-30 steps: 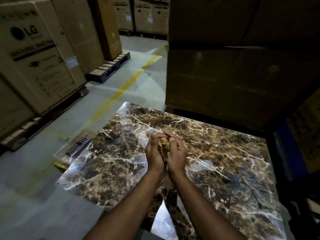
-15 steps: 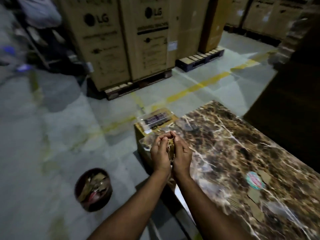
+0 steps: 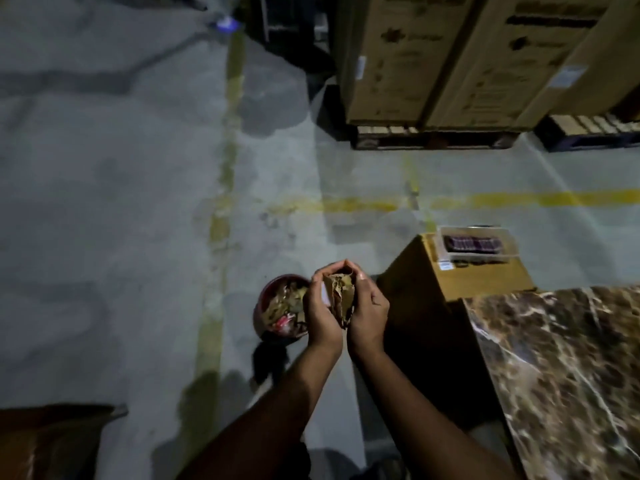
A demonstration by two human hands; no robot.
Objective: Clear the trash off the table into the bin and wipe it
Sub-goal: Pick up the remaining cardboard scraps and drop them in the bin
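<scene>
Hands swung off table (image 3: 561, 368); left hand (image 3: 320, 311) and right hand (image 3: 369, 311) cup crumpled scraps (image 3: 341, 297) beside bin (image 3: 282, 308). Light, loose, crushable: keep cupped underneath.

Crumpled brown trash (image 3: 340, 299) beside full bin (image 3: 282, 311)

I count two hands, left (image 3: 320, 308) and right (image 3: 369, 311), one trash wad (image 3: 341, 296), one bin (image 3: 282, 308), one marble table (image 3: 568, 368), two tall cartons (image 3: 408, 57) upper right
</scene>
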